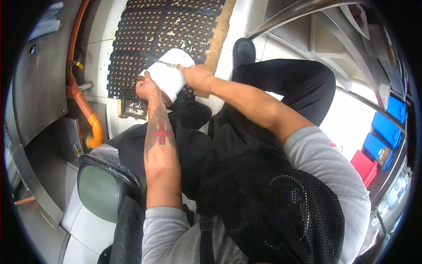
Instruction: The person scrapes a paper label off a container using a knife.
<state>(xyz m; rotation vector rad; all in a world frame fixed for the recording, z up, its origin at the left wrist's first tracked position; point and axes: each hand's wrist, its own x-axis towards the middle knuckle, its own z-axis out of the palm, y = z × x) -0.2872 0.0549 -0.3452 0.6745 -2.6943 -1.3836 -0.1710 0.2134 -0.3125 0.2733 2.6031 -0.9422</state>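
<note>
A white bucket-like container (166, 81) stands tilted between my legs, above the holed mat. My right hand (197, 77) is closed at its upper right side, slightly blurred. From that hand a thin grey metal blade, like a knife's (170, 65), points left across the white surface. My left hand (147, 88) is closed at the container's left side, with the thumb up. A small brownish patch shows by its fingers, but what it grips is hidden. My left forearm partly covers the container's lower edge.
Pale scraps lie on the black rubber mat (167, 31), which has a wooden edge (222, 33). Orange pipe (80, 102) and steel units stand left. A green-backed chair (99, 193) is near my left side. Blue bins (387, 127) and a red bin (364, 167) line the right.
</note>
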